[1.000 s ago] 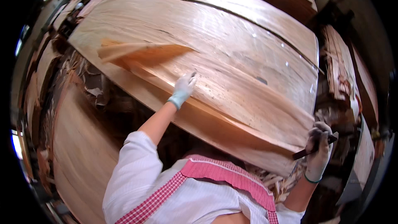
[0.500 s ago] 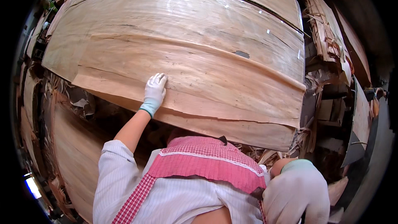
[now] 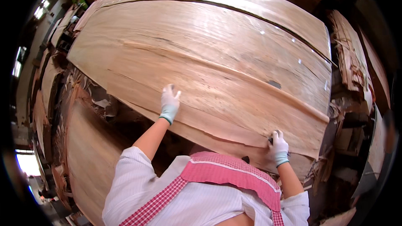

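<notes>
A large sheet of thin wood veneer (image 3: 217, 58) lies on a stack in front of me, with a narrower veneer strip (image 3: 234, 129) overlapping its near edge. My left hand (image 3: 169, 104), in a white glove, rests flat on the near part of the sheet and holds nothing. My right hand (image 3: 279, 147), also gloved, is closed at the sheet's near right edge. A small dark tool (image 3: 270, 140) peeks out by its thumb and touches the veneer.
Another veneer stack (image 3: 83, 159) lies lower at my left, with torn scraps (image 3: 96, 100) between the stacks. Ragged veneer offcuts (image 3: 347, 58) pile up on the right. A dark knot hole (image 3: 274, 84) marks the sheet. I wear a pink checked apron (image 3: 234, 175).
My right hand came from low beside my body up to the sheet's near right edge. My left hand stayed flat on the veneer. The lifted loose strip at far left now lies down.
</notes>
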`<state>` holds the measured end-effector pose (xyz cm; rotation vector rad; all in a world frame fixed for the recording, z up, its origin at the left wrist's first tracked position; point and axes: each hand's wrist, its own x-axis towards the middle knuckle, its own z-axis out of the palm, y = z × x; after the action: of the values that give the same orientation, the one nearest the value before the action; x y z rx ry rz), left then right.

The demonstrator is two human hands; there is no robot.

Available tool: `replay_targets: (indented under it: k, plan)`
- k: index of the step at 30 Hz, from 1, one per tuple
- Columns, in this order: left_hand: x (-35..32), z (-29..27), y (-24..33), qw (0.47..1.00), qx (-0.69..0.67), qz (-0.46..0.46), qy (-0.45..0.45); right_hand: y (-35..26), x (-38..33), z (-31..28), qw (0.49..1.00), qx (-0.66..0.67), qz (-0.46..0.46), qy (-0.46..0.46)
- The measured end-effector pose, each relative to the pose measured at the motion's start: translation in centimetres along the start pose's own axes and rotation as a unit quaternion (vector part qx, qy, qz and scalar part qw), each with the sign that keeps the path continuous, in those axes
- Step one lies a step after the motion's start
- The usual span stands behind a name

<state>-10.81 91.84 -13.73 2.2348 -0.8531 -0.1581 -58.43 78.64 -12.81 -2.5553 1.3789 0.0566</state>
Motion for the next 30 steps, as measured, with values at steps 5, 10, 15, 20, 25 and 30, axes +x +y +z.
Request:
replay_targets:
  k: [5,10,15,20,25,30]
  plan:
    - [3.9,-3.1,-6.3,0.761,-0.486,-0.428,0.02,0.9,0.7,1.1,0.998,-0.057,-0.017,0.033]
    - [5.7,-3.7,-7.9,0.777,-0.514,-0.361,-0.026,-0.1,1.1,-1.1,0.997,-0.006,0.013,0.071]
    - [4.7,-5.2,-5.2,0.751,-0.467,-0.466,0.031,-0.7,3.0,-6.1,0.983,0.027,0.065,0.167]
    - [5.3,-4.9,-3.5,0.643,-0.589,-0.49,-0.024,-2.0,6.7,-12.8,0.97,0.006,0.032,0.242]
    - [11.4,-2.8,-8.3,0.753,-0.547,-0.338,0.139,-3.3,10.6,-17.5,0.951,0.033,0.002,0.306]
    - [27.2,-4.8,-2.9,0.803,-0.517,-0.254,0.151,-2.2,19.1,-22.9,0.93,0.092,-0.029,0.356]
